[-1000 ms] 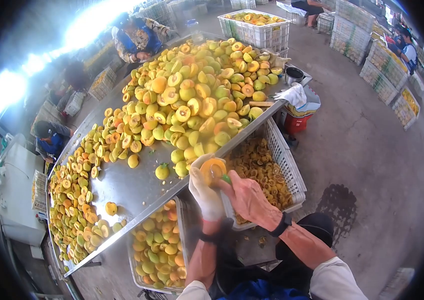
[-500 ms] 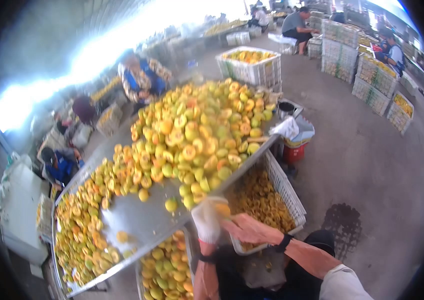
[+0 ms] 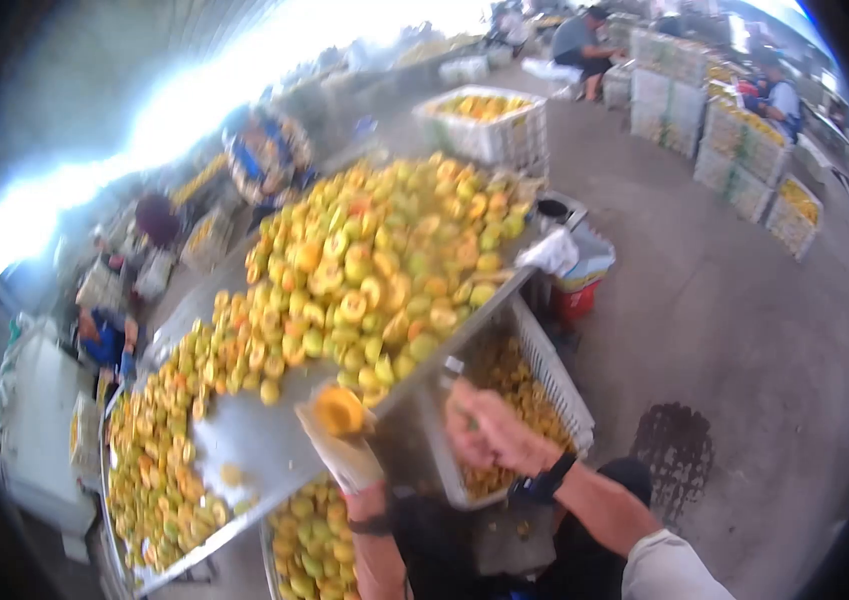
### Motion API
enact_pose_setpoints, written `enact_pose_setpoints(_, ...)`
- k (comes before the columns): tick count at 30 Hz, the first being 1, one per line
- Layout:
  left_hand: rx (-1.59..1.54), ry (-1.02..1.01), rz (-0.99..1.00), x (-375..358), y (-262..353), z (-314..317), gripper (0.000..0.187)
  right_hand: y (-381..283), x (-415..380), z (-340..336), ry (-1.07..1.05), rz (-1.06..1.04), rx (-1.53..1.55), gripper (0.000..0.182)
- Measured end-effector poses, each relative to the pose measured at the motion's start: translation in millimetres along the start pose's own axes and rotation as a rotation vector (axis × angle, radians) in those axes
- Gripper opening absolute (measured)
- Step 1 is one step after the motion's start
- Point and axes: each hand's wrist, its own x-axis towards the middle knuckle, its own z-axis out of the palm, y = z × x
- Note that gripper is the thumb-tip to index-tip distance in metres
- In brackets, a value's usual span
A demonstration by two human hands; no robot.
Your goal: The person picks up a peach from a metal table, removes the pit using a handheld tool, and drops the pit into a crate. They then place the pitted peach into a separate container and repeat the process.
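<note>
My left hand [image 3: 346,462], in a pale glove, holds a halved yellow peach [image 3: 339,411] over the near edge of the metal table [image 3: 254,425]. The cut face points up and shows a round hollow. My right hand [image 3: 489,430] is bare and closed around a small hand tool [image 3: 453,366] with a shiny metal end; its exact kind is blurred. That hand is above a white crate [image 3: 566,385] of brownish-yellow pieces, apart from the peach half. A large heap of halved peaches [image 3: 364,270] covers much of the table.
Below my left arm stands another crate of peach halves [image 3: 312,545]. A red bucket [image 3: 574,300] and a white cloth [image 3: 552,250] are at the table's right corner. Behind is a full white crate [image 3: 484,130]; stacked crates [image 3: 666,100] and several seated people are farther off.
My hands were together around a piece of fruit and have separated. The left has moved left with the peach half; the right holds the tool farther right. The view has shifted slightly.
</note>
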Motion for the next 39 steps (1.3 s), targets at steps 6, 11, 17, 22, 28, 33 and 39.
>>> enact_pose_setpoints(6,0.167,0.057,0.096,-23,67,-105,0.054,13,6,-24,0.281,-0.226,-0.830,0.026)
enact_pose_setpoints(11,1.032,0.018,0.270,-96,5,-252,0.035,31,15,-27,0.322,-0.314,-0.950,0.021)
enact_pose_setpoints(17,1.338,0.024,-0.087,-202,-34,-349,0.025,44,30,-25,0.384,-0.148,-0.840,0.034)
enact_pose_setpoints(22,1.244,0.101,-0.292,-228,-24,-353,0.022,52,40,-24,0.411,-0.161,-1.019,0.038)
enact_pose_setpoints(28,1.094,0.282,-0.511,-196,-27,-359,0.034,51,42,-20,0.424,-0.097,-0.970,0.039)
enact_pose_setpoints(33,1.301,0.204,-0.395,-173,-24,-354,0.041,51,42,-25,0.446,-0.074,-0.934,0.039)
enact_pose_setpoints(39,1.499,0.242,-0.030,-127,-32,-360,0.042,49,40,-28,0.460,-0.097,-0.960,0.039)
